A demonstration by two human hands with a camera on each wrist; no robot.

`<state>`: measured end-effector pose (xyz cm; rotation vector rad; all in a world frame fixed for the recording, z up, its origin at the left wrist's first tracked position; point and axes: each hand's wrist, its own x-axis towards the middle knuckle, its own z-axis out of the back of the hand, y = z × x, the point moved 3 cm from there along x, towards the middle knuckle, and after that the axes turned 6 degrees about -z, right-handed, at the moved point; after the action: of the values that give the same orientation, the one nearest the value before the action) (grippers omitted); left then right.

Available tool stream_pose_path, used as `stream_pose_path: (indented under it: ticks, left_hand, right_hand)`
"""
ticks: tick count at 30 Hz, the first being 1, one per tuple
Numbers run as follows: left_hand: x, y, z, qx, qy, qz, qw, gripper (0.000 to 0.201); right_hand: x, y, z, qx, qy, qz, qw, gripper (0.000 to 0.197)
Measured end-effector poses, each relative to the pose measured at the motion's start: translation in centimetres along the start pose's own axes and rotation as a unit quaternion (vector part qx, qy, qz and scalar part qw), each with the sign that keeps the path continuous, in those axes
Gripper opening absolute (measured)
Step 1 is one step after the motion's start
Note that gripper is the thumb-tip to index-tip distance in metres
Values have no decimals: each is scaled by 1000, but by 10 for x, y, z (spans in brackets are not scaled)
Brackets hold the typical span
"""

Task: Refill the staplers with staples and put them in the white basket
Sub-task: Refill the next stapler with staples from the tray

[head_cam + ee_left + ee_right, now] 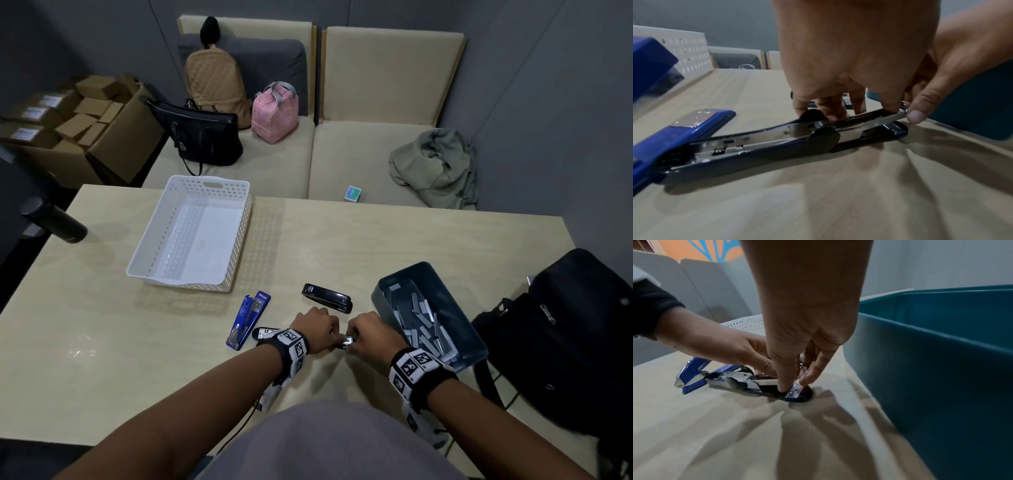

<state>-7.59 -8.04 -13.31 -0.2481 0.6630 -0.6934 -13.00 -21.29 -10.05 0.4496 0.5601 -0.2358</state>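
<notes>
A dark stapler (781,139) lies opened flat on the table near the front edge, its metal magazine exposed; its top end (265,333) pokes out left of my wrist. My left hand (838,112) grips the magazine from above at its middle. My right hand (795,384) pinches the front end of that magazine with thumb and forefinger; whether a staple strip sits between them is hidden. A blue stapler (248,318) lies opened just to the left, and a shut black stapler (327,298) lies behind my hands. The white basket (150,240) stands at the back left with nothing in it.
A teal bin (455,301) holding several staple strips stands right beside my right hand. A black bag (565,335) sits at the table's right edge, a black bottle (54,221) at the far left. Sofas with bags lie beyond the table.
</notes>
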Motion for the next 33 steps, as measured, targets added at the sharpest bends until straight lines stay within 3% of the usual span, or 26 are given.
stream_pose_path:
  ticks: [10, 13, 20, 26, 30, 33]
  left_hand:
    - [5, -15, 1, 62, 13, 63, 996, 46]
    - [-2, -7, 5, 70, 11, 90, 993, 41]
    - [-22, 20, 22, -1, 0, 136, 991, 19]
    - [-29, 31, 15, -144, -24, 174, 974, 3]
    - [-27, 32, 13, -166, -45, 190, 967, 11]
    - [-23, 29, 14, -148, -45, 199, 968, 15]
  right_hand:
    - [0, 8, 1, -84, -8, 13, 996, 11]
    - [-1, 5, -1, -95, -15, 6, 995, 4]
    - [0, 9, -7, -122, -24, 27, 992, 10]
    - [-2, 18, -10, -169, -10, 45, 985, 14]
    - [-6, 11, -5, -116, -3, 47, 992, 23]
    - [-13, 6, 22, 50, -47, 65, 995, 25]
